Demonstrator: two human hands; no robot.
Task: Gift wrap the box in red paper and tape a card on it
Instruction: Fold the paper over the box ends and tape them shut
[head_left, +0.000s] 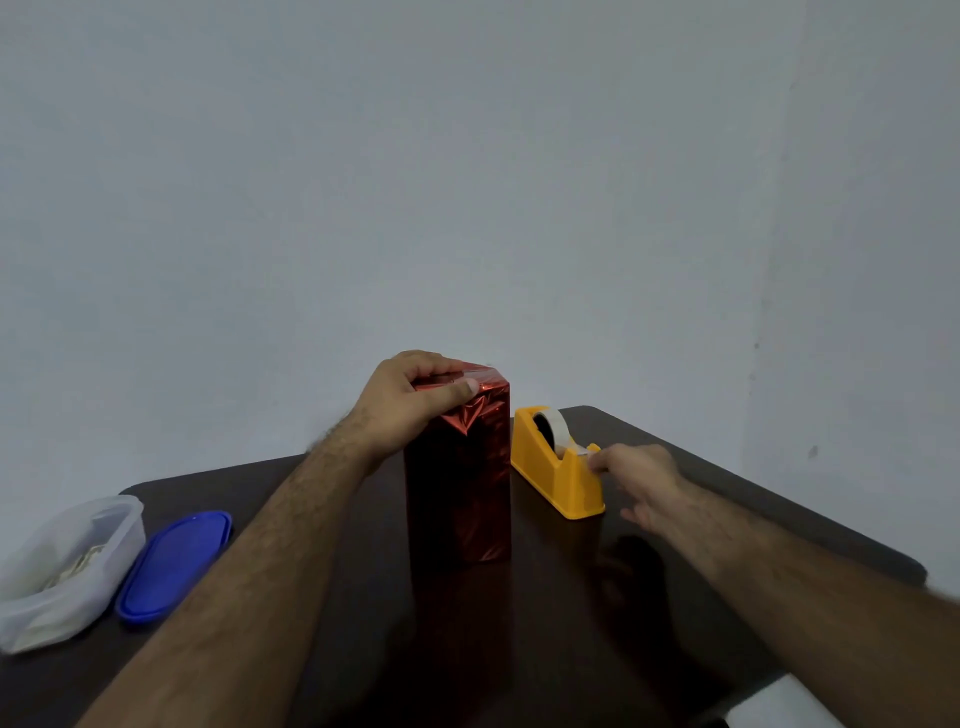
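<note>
A tall box wrapped in shiny red paper (460, 493) stands upright on the dark table (363, 597). My left hand (410, 400) grips its top end, thumb pressing the folded paper flat on the near side. Just right of the box sits a yellow tape dispenser (556, 467) with a white tape roll (551, 426). My right hand (639, 478) is at the dispenser's near end, its fingertips pinching the free end of the tape at the cutter. No card is in view.
A clear plastic container (62, 566) with papers inside stands at the table's left edge, its blue lid (174, 564) lying beside it. A pale wall rises close behind the table. A white patch (779, 701) shows past the table's near right edge.
</note>
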